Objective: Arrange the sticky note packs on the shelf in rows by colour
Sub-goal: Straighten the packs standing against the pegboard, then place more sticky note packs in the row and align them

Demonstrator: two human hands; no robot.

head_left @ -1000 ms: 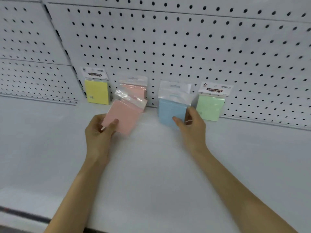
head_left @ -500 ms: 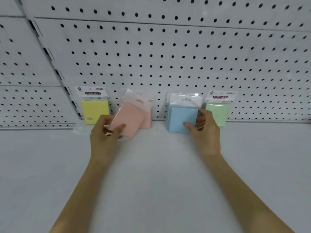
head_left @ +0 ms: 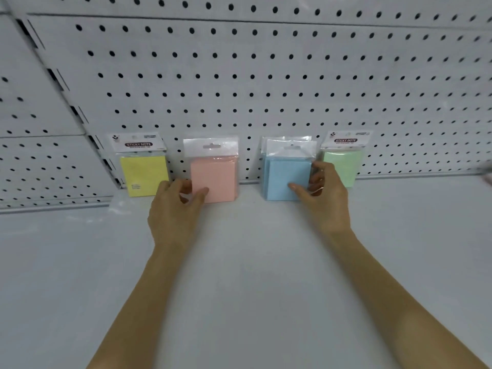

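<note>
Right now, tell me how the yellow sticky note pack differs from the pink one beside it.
The yellow sticky note pack shows a printed STICKY NOTE header; the pink sticky note pack shows a blank white one. The yellow pack stands untouched; the left hand has its grip on the pink pack's lower left corner. Both stand upright against the pegboard.

I count five sticky note packs for sure: one yellow pack [head_left: 143, 175], one pink pack [head_left: 214, 179] that may hide another behind it, though I cannot settle that, two blue ones, and one green pack [head_left: 342, 166]. The blue pair is a front blue pack [head_left: 288, 178] and a rear blue pack [head_left: 265, 169] showing at its left edge. I also see two hands, a left hand [head_left: 173, 209] and a right hand [head_left: 328, 201], and one shelf [head_left: 253, 275].
</note>
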